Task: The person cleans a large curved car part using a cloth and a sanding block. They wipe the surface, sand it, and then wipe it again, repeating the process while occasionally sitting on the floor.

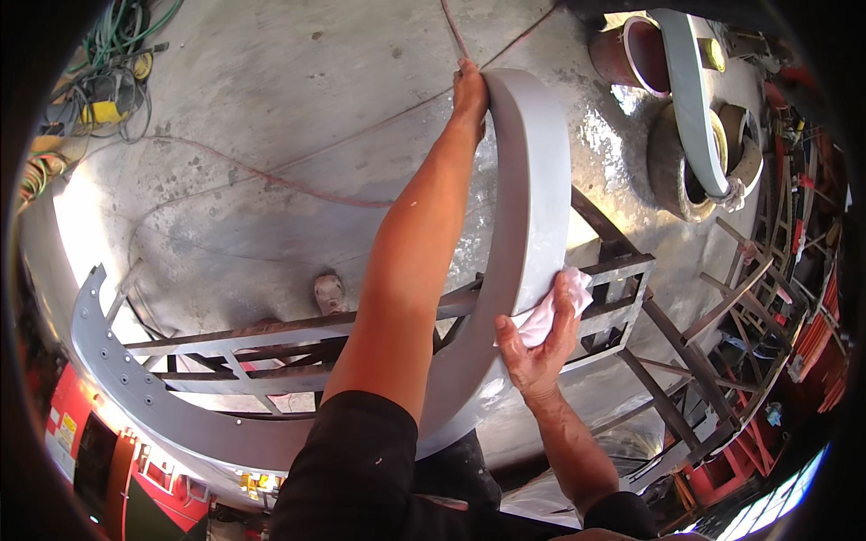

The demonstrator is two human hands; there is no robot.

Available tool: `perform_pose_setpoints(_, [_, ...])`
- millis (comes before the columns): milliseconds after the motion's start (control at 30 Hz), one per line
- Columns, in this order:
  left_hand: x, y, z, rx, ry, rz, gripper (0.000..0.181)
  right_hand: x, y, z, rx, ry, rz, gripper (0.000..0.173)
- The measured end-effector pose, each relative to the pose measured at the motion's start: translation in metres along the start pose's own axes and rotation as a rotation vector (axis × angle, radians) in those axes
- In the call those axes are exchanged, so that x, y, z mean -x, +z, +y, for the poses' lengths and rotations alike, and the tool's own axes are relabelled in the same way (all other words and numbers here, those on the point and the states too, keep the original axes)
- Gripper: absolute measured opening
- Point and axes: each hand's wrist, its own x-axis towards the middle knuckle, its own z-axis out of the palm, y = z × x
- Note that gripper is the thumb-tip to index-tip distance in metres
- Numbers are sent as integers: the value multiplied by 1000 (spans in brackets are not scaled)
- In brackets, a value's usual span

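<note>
A long curved grey panel, looking like a vehicle body part (531, 169), rests across a metal frame stand (636, 304) and sweeps round to the lower left, where small holes or fasteners line it. My left hand (470, 98) grips the panel's far upper end by its left edge; its fingers are partly hidden. Lower on the same panel, my right hand (541, 345) holds a crumpled white-pink cloth (541, 323) against the outer face, thumb and fingers spread around it.
Hoses (284, 182) cross the concrete floor. At upper right a red bucket (612, 57) and tires (666, 162) stand beneath another grey curved part (693, 108). Metal racks (710, 379) fill the right side. Coiled green hoses (115, 34) lie at upper left.
</note>
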Motion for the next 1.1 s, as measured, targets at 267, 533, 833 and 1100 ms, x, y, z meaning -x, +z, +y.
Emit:
perform_pose_setpoints(267, [269, -38, -49, -542, 457, -543, 74, 3, -3, 13, -73, 63, 57, 68])
perform_pose_setpoints(533, [269, -32, -58, -502, 347, -346, 75, 4, 2, 9, 16, 40, 24, 62])
perform_pose_setpoints(833, [355, -79, -93, -610, 360, -497, 76, 1, 3, 15, 2, 45, 109, 58])
perform_pose_setpoints(1100, [203, -5, -32, -380, 564, -302, 73, -12, 12, 10, 14, 13, 77, 56])
